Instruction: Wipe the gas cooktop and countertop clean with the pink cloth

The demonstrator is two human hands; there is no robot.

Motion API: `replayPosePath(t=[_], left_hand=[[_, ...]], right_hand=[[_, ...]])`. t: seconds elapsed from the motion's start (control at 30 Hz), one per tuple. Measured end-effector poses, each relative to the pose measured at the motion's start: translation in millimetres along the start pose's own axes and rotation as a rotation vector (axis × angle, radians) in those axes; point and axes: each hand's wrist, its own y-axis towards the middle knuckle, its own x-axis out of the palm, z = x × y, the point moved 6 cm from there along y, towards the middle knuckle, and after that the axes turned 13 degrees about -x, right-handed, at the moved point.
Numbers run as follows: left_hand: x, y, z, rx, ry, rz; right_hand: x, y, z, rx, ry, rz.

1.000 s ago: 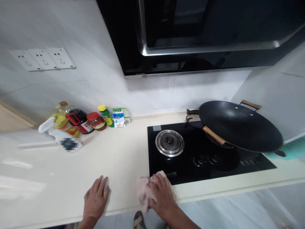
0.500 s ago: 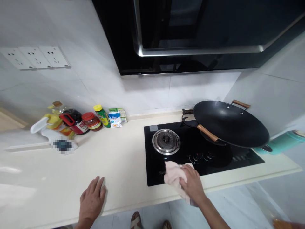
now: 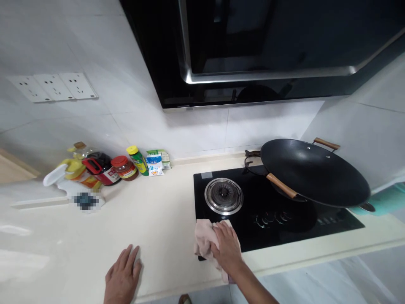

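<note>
A crumpled pink cloth (image 3: 205, 237) is under my right hand (image 3: 227, 247), whose fingers press and grip it. The cloth covers the front left corner of the black glass gas hob (image 3: 247, 232) and hangs toward the counter's front edge. Just behind it is the bare left burner (image 3: 223, 196) with its metal ring. My left hand (image 3: 122, 276) lies flat on the pale countertop (image 3: 164, 249), fingers stretched out, holding nothing. A large black wok (image 3: 313, 169) with wooden handles sits tilted over the hob's right burner.
Along the back wall stand a white spray bottle (image 3: 68, 188), a dark sauce bottle (image 3: 103, 171), a red-lidded jar (image 3: 124, 168), a green shaker bottle (image 3: 138, 160) and a seasoning packet (image 3: 155, 165). A range hood (image 3: 253, 90) overhangs the hob. Something teal (image 3: 387, 200) lies right of the wok.
My right hand has slid the cloth left across the hob's front to its left corner. My left hand stays flat on the counter. The view has shifted slightly.
</note>
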Motion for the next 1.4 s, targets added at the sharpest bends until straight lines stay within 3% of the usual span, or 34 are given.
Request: replayPosePath(t=[0.23,0.37,0.47,0.6,0.7,0.77,0.9,1.1,1.4], left_hand=[[0.0,-2.5,-1.3,-0.004,0.036,-0.012],[2.7,13.3,4.1,-0.055,0.056,-0.056],[6.4,39.9,31.9,0.020,0.051,-0.051],[15.8,74.7,95.6,0.194,0.036,-0.056],[26.1,86.2,131.7,0.218,0.015,-0.134],[30.4,86.7,143.1,0.225,-0.011,-0.161],[33.6,84.2,142.2,0.228,-0.047,-0.159],[32.0,85.4,138.2,0.218,-0.022,-0.133],[28.1,87.8,136.8,0.188,-0.016,-0.154]], right_hand=[[-48.2,20.5,89.0,0.208,-0.179,0.195],[-57.7,36.2,121.3,0.301,-0.281,0.242],[-55.1,41.5,124.7,0.310,-0.317,0.246],[-60.9,40.0,123.4,0.399,-0.410,0.313],[-68.6,42.0,125.1,0.505,-0.447,0.293],[-68.3,43.8,124.4,0.539,-0.422,0.240],[-51.3,22.5,107.4,0.552,-0.384,0.280],[-14.4,-26.8,77.3,0.305,-0.341,0.407],[-36.8,40.4,145.8,0.319,-0.276,0.414]])
